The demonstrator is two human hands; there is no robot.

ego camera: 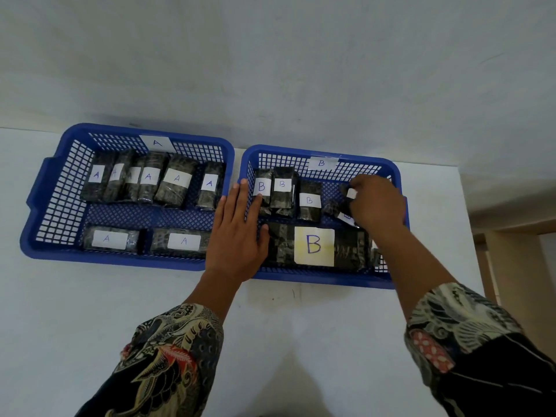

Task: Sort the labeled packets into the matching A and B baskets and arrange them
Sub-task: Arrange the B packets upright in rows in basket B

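Sort looks nearly done from my end, we're in the arranging step. Right hand (376, 203) is deep in the B basket (325, 279), fingers curled round a small dark packet (346, 195), white label just showing past the fingertips. Can't read the letter on it. A second small packet (344, 216) lies partly under that hand, tilted, label half hidden.

Left hand (239, 233) is flat, fingers straight, lying across the B basket's near-left rim, thumb touching the end of the big B packet (316, 246). Just past its fingertips the standing B packets (272, 189) begin; A basket (126, 260) is on its outer side, packets in there all read A.

Handling guess: shrink-wrapped film, so light, a bit soft, slippery. I'd pinch across the narrow sides mid-length, not by the paper label, which could peel. Set upright, these look tippy, so lean it against the neighbour (310, 201) towards the left hand.
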